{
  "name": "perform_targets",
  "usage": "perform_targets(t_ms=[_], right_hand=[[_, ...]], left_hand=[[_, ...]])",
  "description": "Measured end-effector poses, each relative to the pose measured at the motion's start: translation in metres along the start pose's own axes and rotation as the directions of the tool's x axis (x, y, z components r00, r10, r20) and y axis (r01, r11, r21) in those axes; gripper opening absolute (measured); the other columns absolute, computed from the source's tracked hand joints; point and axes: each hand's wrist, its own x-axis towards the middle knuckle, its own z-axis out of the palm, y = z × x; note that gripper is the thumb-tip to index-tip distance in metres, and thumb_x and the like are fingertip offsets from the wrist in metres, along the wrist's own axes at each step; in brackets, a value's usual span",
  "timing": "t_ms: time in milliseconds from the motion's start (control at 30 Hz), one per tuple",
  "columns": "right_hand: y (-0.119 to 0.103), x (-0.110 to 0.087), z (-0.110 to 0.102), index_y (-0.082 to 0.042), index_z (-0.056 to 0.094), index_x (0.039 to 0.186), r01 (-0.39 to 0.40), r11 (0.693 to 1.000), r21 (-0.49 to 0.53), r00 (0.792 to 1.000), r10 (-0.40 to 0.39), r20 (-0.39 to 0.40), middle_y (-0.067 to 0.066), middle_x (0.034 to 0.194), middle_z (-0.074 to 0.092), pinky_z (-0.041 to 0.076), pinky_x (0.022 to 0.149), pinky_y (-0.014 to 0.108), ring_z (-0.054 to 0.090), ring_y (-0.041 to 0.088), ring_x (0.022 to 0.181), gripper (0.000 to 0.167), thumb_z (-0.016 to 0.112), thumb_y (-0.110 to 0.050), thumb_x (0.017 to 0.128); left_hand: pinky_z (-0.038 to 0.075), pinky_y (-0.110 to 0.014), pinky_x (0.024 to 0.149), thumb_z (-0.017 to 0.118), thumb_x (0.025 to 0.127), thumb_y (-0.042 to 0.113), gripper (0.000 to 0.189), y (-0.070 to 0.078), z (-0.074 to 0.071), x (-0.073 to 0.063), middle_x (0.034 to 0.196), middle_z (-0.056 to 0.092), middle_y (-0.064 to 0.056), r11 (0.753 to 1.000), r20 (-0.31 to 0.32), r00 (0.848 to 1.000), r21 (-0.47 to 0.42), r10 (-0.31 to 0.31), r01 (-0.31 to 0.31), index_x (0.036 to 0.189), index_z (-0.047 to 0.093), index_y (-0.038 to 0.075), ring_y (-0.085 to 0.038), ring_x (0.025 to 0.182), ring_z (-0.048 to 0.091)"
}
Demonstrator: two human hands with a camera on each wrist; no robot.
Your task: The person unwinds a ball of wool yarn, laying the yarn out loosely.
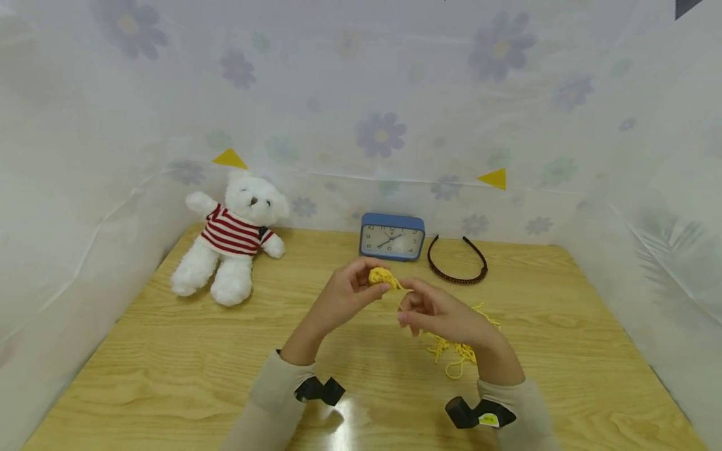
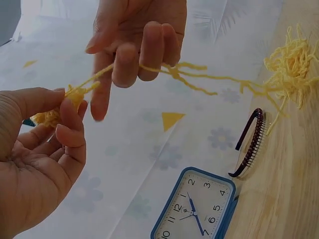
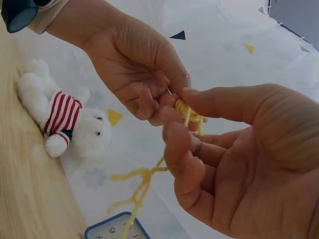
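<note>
My left hand (image 1: 351, 291) holds a small wound ball of yellow yarn (image 1: 381, 277) between thumb and fingers, raised above the wooden table. Just to its right is my right hand (image 1: 442, 313), with the yarn strand (image 2: 219, 76) running through its curled fingers. In the left wrist view the strand stretches from the ball, past the right fingers, to a loose heap of yellow yarn (image 2: 294, 69). This heap lies on the table, partly hidden behind the right forearm in the head view. The right wrist view shows the ball (image 3: 184, 109) partly covered by fingers.
A white teddy bear (image 1: 234, 235) in a red-striped shirt sits at the back left of the wooden table (image 1: 169, 369). Behind the hands stands a blue alarm clock (image 1: 392, 237), with a dark headband (image 1: 458, 279) to its right. Flowered sheeting (image 1: 316, 94) surrounds the table.
</note>
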Motion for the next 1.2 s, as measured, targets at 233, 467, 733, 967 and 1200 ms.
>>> perform_targets(t_ms=[233, 467, 733, 967, 1200], right_hand=[[-0.006, -0.011, -0.008, 0.002, 0.061, 0.101, 0.023, 0.995, -0.092, 0.961, -0.047, -0.273, 0.001, 0.060, 0.040, 0.033, 0.041, 0.032, 0.032, 0.015, 0.046, 0.015, 0.048, -0.007, 0.099], [-0.009, -0.028, -0.026, -0.006, 0.063, 0.097, 0.073, 0.996, -0.041, 0.866, -0.084, -0.494, -0.001, 0.060, 0.041, 0.029, 0.044, 0.033, 0.031, 0.020, 0.049, 0.015, 0.049, -0.005, 0.098], [-0.013, -0.047, -0.044, 0.001, 0.062, 0.091, 0.226, 0.973, 0.042, 0.653, -0.120, -0.748, 0.002, 0.061, 0.045, 0.030, 0.050, 0.029, 0.036, 0.015, 0.052, 0.014, 0.051, -0.004, 0.097], [-0.018, -0.060, -0.058, 0.005, 0.062, 0.084, 0.417, 0.892, 0.174, 0.407, -0.012, -0.914, 0.005, 0.061, 0.047, 0.030, 0.046, 0.024, 0.037, 0.015, 0.051, 0.012, 0.059, -0.004, 0.092], [-0.020, -0.070, -0.069, 0.012, 0.061, 0.079, 0.617, 0.764, 0.189, 0.199, 0.081, -0.977, 0.011, 0.057, 0.046, 0.032, 0.039, 0.020, 0.037, 0.015, 0.044, 0.012, 0.065, 0.003, 0.086]], left_hand=[[0.053, -0.029, 0.071, 0.058, 0.095, 0.012, 0.031, 0.002, -0.002, -0.001, 0.099, 0.062, -0.013, 1.000, -0.020, 1.000, 0.015, -0.003, 0.004, 0.124, 0.054, 0.002, -0.024, 0.082, 0.061], [0.050, -0.025, 0.066, 0.057, 0.095, 0.009, 0.028, 0.001, -0.005, -0.002, 0.098, 0.059, -0.012, 1.000, -0.038, 0.999, -0.009, 0.024, -0.025, 0.121, 0.053, 0.000, -0.014, 0.077, 0.057], [0.049, -0.023, 0.067, 0.059, 0.093, 0.004, 0.024, 0.001, -0.008, -0.002, 0.100, 0.060, -0.013, 0.998, -0.092, 0.995, -0.052, 0.026, -0.031, 0.115, 0.052, -0.002, -0.012, 0.079, 0.057], [0.049, -0.022, 0.065, 0.057, 0.094, 0.004, 0.028, 0.002, -0.012, -0.002, 0.096, 0.058, -0.012, 0.998, -0.124, 0.991, -0.037, 0.038, -0.043, 0.120, 0.054, -0.003, -0.014, 0.078, 0.055], [0.050, -0.022, 0.073, 0.057, 0.094, 0.003, 0.027, 0.005, -0.013, -0.002, 0.106, 0.058, -0.016, 1.000, -0.152, 0.988, -0.024, 0.014, -0.018, 0.119, 0.056, -0.005, -0.016, 0.088, 0.057]])
